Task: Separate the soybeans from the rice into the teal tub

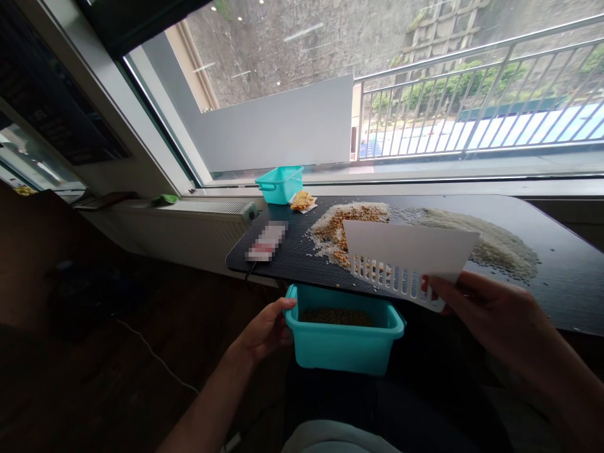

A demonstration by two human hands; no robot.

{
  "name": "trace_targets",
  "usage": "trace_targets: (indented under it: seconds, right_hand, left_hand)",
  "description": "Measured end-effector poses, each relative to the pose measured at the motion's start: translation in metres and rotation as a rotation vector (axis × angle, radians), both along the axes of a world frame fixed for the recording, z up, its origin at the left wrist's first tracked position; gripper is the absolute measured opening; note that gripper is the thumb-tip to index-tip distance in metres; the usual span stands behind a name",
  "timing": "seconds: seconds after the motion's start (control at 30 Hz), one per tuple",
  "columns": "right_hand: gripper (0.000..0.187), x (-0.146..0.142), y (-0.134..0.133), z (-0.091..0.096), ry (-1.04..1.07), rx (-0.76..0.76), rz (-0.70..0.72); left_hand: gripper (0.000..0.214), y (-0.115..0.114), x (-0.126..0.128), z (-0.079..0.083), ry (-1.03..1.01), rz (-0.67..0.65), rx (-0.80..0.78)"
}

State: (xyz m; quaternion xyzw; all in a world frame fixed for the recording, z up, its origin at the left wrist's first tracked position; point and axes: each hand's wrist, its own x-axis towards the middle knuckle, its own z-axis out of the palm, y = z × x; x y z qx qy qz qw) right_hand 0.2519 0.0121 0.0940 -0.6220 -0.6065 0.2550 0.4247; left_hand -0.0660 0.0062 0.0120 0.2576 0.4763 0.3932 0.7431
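Note:
My left hand (265,328) grips the left rim of a teal plastic bin (344,347) held just below the front edge of a black table (561,270). The bin holds a layer of brownish grains. My right hand (481,305) is closed on a white slotted plastic scoop (406,255), tilted over the table edge above the bin. Behind the scoop lies a pile of yellow-brown kernels mixed with white grains (344,226). A wide spread of white rice (491,242) covers the table to the right.
A second teal bin (280,184) stands at the table's far left corner, beside a yellow crumpled piece (302,201). A blurred flat device (267,241) with a cable lies on the left of the table. A radiator (189,220) and window run behind.

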Motion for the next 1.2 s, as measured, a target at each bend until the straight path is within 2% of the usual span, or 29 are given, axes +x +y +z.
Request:
trace_targets:
  seconds: [0.3, 0.43, 0.63, 0.77, 0.9, 1.1, 1.2]
  right_hand:
    - [0.033, -0.035, 0.013, -0.030, 0.056, 0.085, 0.224]
    - [0.035, -0.040, 0.013, -0.030, 0.085, 0.037, 0.324]
    - [0.034, -0.041, 0.026, -0.024, 0.030, 0.119, 0.270]
    - [0.031, -0.036, 0.035, -0.019, -0.062, 0.192, 0.162]
    - [0.029, -0.028, 0.036, -0.016, -0.118, 0.203, 0.102]
    - [0.028, -0.025, 0.034, -0.018, -0.186, 0.219, 0.091]
    - [0.028, -0.026, 0.034, -0.018, -0.182, 0.223, 0.104]
  left_hand:
    - [0.045, 0.000, -0.005, 0.001, 0.015, 0.004, -0.003]
    - [0.044, -0.001, -0.011, 0.002, 0.024, 0.027, 0.008]
    - [0.044, -0.004, -0.019, 0.000, 0.035, 0.044, 0.033]
    - [0.043, -0.004, -0.020, -0.002, 0.022, 0.055, 0.015]
    - [0.043, -0.004, -0.017, -0.002, 0.021, 0.080, 0.002]
    - [0.044, -0.003, -0.014, -0.001, -0.007, 0.034, 0.013]
    - [0.044, -0.003, -0.014, -0.001, -0.002, 0.064, 0.004]
